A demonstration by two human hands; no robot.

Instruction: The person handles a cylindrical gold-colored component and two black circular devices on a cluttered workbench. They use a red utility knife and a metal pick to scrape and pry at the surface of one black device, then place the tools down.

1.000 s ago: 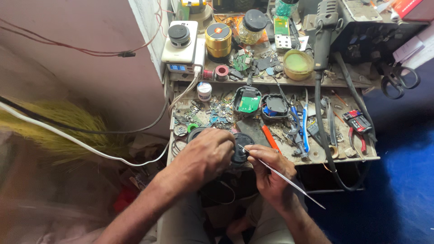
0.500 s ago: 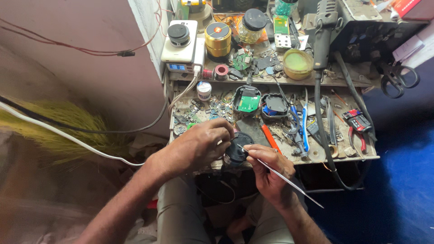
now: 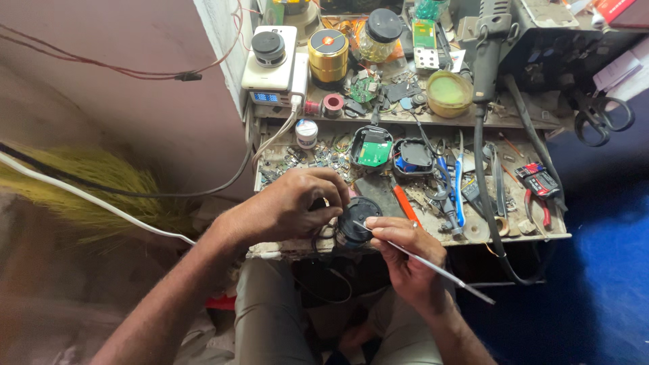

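Looking down from the head view, we are steadying the round black part at the counter edge, left hand fingers curled over it, right hand fingers pinching a thin metal probe aimed at it.

Both forearms bare, no sleeves, watch or rings showing; grey-khaki trousers cover the legs below.

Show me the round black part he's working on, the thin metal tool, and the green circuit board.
round black part [image 3: 358,217]: head view, on its top face.
thin metal tool [image 3: 433,267]: head view, mid-shaft.
green circuit board [image 3: 371,150]: head view, board centre.
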